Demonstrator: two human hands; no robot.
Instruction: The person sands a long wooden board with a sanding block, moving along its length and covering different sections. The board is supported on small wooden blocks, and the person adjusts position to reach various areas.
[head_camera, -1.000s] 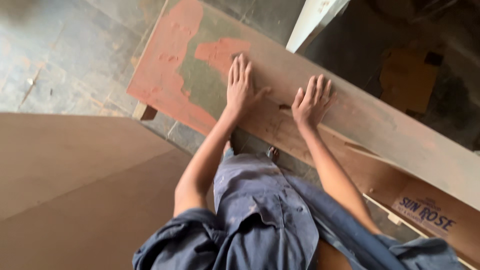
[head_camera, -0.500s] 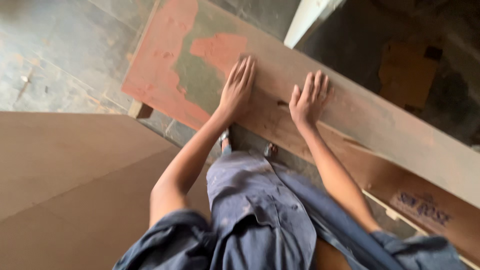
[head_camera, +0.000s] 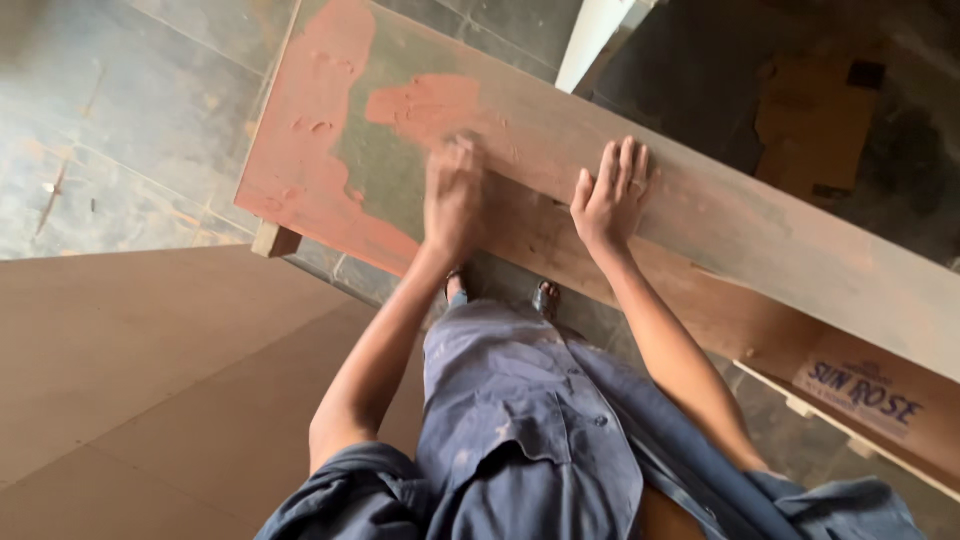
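One long wooden board (head_camera: 700, 220), patched with reddish filler, lies across the floor (head_camera: 120, 120) ahead of the person. The left hand (head_camera: 452, 195), blurred, rubs it with fingers flat; the right hand (head_camera: 610, 195) presses down, fingers spread, grasping nothing. Even pressure with the board well steadied would suit this rubbing. Two hands, one board.

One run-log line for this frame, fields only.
left hand: flat on wooden board, blurred | right hand: flat on board, fingers spread | board: reddish paste patches

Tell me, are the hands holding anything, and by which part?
Nothing is gripped. Both the left hand and right hand lie flat on the top face of the wooden board.
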